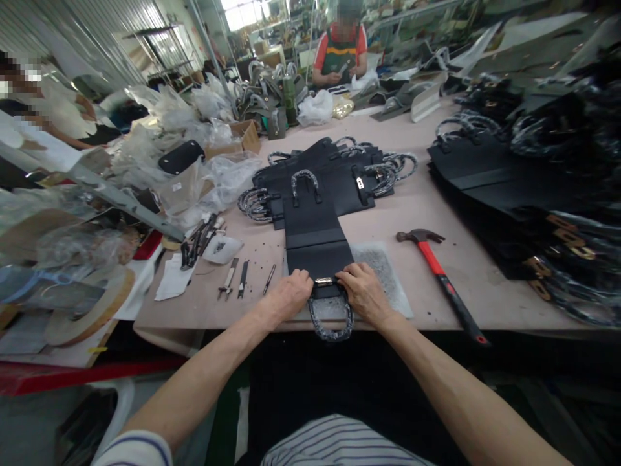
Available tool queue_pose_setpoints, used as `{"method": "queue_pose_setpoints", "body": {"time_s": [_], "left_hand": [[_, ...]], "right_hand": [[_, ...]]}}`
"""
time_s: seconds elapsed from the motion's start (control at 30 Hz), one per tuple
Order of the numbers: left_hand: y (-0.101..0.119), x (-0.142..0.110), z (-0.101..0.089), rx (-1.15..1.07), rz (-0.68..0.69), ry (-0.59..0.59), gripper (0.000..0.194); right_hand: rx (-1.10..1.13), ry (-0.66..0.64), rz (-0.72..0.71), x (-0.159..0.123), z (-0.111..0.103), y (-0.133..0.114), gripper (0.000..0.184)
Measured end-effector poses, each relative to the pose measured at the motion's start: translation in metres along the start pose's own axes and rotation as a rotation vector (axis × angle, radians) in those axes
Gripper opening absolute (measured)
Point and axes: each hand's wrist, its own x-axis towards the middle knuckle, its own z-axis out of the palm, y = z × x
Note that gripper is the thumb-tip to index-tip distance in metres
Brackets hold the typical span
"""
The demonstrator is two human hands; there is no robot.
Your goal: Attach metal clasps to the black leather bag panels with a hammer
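A black handbag panel [315,226] lies lengthwise before me, its near end over a pale slab [388,278] at the table's front. At that end are a metal clasp [323,281] and a plastic-wrapped handle [331,329] that hangs toward me past the edge. My left hand [290,294] pinches the panel's near left corner, just left of the clasp. On the opposite corner, my right hand [366,291] has its fingers closed over the edge. A second wrapped handle [305,181] stands at the far end, over a pile of similar black panels [272,178].
A hammer [439,275] with a red and black handle lies to the right. Small hand tools [242,278] are on the left, near a bundle of black tools [201,239]. More black panels [485,175] are stacked at right. Across the table, a person [339,55] handles something.
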Motion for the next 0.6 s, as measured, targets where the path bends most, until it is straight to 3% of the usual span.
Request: {"method": "queue_pose_setpoints", "body": {"time_s": [0.13, 0.23, 0.37, 0.6], "left_hand": [[0.011, -0.001, -0.001, 0.083, 0.007, -0.007, 0.022], [0.019, -0.001, 0.004, 0.110, -0.031, 0.017, 0.023], [0.016, -0.007, 0.015, 0.087, -0.040, 0.079, 0.022], [-0.019, -0.030, 0.041, -0.102, 0.119, 0.380, 0.028]], "right_hand": [[-0.070, -0.053, -0.031, 0.003, -0.003, -0.001, 0.024], [-0.143, -0.131, -0.113, 0.008, -0.009, -0.001, 0.037], [-0.147, -0.199, -0.170, 0.011, -0.015, -0.001, 0.038], [0.237, 0.014, -0.168, -0.004, -0.009, 0.016, 0.026]]}}
